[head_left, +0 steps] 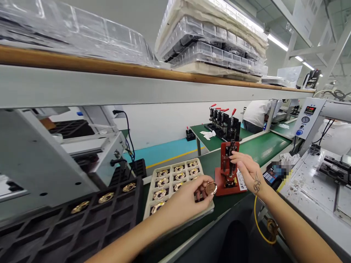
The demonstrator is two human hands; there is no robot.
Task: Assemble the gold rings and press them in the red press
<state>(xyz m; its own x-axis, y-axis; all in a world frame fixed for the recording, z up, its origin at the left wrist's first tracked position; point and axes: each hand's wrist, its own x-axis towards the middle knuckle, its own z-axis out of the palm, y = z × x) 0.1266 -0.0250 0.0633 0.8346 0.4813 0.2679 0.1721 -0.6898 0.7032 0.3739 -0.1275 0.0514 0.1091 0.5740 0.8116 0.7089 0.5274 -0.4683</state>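
Observation:
My left hand (189,199) pinches a small round copper-coloured part (211,188) between thumb and fingers, just left of a red hand press (229,168). My right hand (245,170) rests against the press, fingers curled round its black lever and upright. Under my left hand lies a beige tray (175,175) whose pockets hold several round gold parts. A black tray (82,219) at the lower left carries a few of the same gold parts along its far row.
The green conveyor belt (263,146) runs away to the right. A row of black clamps with red handles (223,120) stands on a far table. A person in white (256,113) works behind it. A control box (307,118) and a white bench (315,182) are at right. Stacked clear trays (214,44) sit on the overhead shelf.

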